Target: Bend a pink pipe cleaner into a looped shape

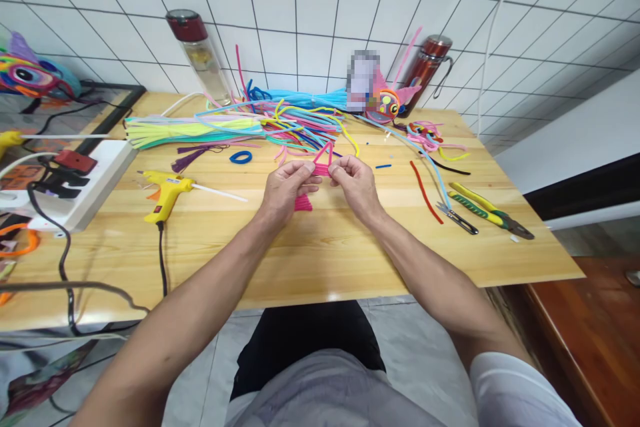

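Note:
Between my two hands is a piece of bent pink pipe cleaner (321, 169), folded into close rows with a pointed loop standing up at the top. My left hand (289, 188) pinches its left end between thumb and fingers. At the right end, my right hand (354, 181) grips it with thumb and fingertips. A second pink folded piece (303, 203) shows just below my left hand, apparently on the table. A bundle of many-coloured pipe cleaners (225, 128) lies behind my hands, and a blue coil ring (241, 157) rests to their left.
On the left stand a yellow glue gun (170, 192) and a white power strip (95, 187) with cables. Pliers (493, 211), thread snips (457, 219) and a red pipe cleaner (426, 192) lie right. A glass bottle (200, 57), a red flask (427, 70) and a fish figure (390, 105) stand behind.

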Tool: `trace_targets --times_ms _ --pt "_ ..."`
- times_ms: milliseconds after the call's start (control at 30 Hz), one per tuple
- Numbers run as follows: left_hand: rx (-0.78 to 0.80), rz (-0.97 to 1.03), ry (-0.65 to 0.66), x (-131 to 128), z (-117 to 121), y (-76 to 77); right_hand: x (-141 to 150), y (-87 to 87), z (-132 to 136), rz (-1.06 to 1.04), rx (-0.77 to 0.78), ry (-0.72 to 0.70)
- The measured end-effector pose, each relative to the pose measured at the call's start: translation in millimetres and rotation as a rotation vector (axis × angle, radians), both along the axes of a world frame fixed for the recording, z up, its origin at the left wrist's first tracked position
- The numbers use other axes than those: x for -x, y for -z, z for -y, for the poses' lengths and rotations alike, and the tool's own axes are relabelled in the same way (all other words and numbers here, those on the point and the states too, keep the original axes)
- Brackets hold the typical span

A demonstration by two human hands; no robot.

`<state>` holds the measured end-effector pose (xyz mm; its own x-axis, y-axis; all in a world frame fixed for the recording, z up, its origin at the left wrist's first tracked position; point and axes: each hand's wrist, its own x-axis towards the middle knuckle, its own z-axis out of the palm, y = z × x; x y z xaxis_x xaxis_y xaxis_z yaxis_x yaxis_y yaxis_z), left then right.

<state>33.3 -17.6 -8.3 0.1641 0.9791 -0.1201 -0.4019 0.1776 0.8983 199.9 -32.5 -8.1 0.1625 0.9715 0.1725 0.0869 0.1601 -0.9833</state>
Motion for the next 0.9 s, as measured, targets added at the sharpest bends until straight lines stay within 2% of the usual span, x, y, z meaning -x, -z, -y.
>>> trace_targets --times_ms 433,700,833,900 --pt "0.010 -0.025 0.013 0 1 -0.4 1 -2.5 1 0.029 0.013 -0.027" --pt "-0.026 -0.020 0.009 -1 -2 0.3 0 -8.5 4 -0.071 0.043 -0.083" --pt "-0.087 -0.071 0.023 -1 -3 5.4 0 -9.1 3 -0.105 0.065 -0.074" --pt "-0.184 -0.155 -0.044 0 -2 7.1 0 -8.7 2 -0.125 0.071 -0.055"
